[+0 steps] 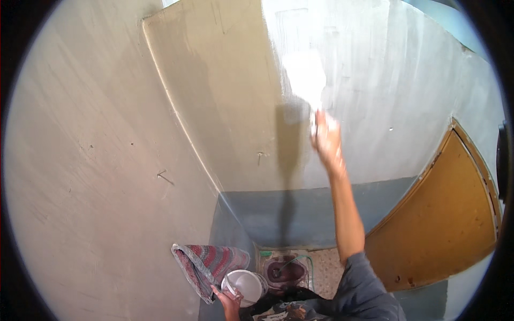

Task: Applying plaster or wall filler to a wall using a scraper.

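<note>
My right hand (329, 142) is raised, its fingers closed round the handle of a wide paintbrush (306, 75). The brush head is covered in white paint and lies against the upper wall, where white coating meets bare tan plaster. Low down, my left hand (231, 300) grips a white bucket (250, 283) at its rim, near a pale strip that may be its handle. Whitish liquid seems to be inside, though the depth is hard to make out. White smears show on both hands.
A red and grey striped cloth (227, 259) hangs on the left wall beside the bucket. Nails stick out of both walls. Below are a dark red squat toilet (286, 272) and a green hose (310, 267). An orange-brown door (439, 214) stands at right.
</note>
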